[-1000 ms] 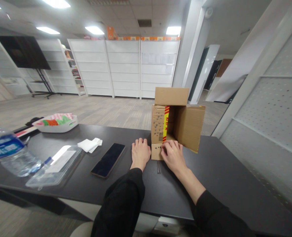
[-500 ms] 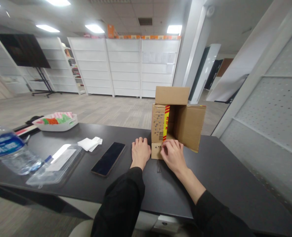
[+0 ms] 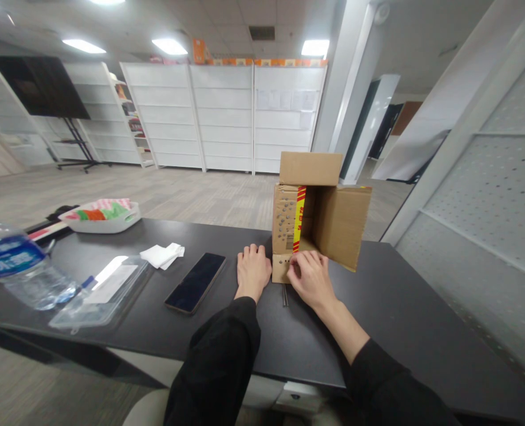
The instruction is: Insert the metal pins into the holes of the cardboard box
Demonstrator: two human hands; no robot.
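A cardboard box stands on the dark table with its front flaps swung out and its inside showing. Dark dots cover its left front panel, and its lower flap hangs down with a row of small holes. At that lower flap my right hand has thumb and fingertips pinched together; whatever lies between them is hidden. My left hand rests flat on the table, its thumb side close against the box's left edge. A few thin metal nails lie just below the flap.
Left of my hands lie a phone, folded white tissue and a clear plastic case. A water bottle tilts at the far left, near a white basket of colourful items. A perforated panel borders the table's right side.
The view has tipped very slightly. Both hands keep nearly the same places, with the right fingertips still pinched at the lower flap.
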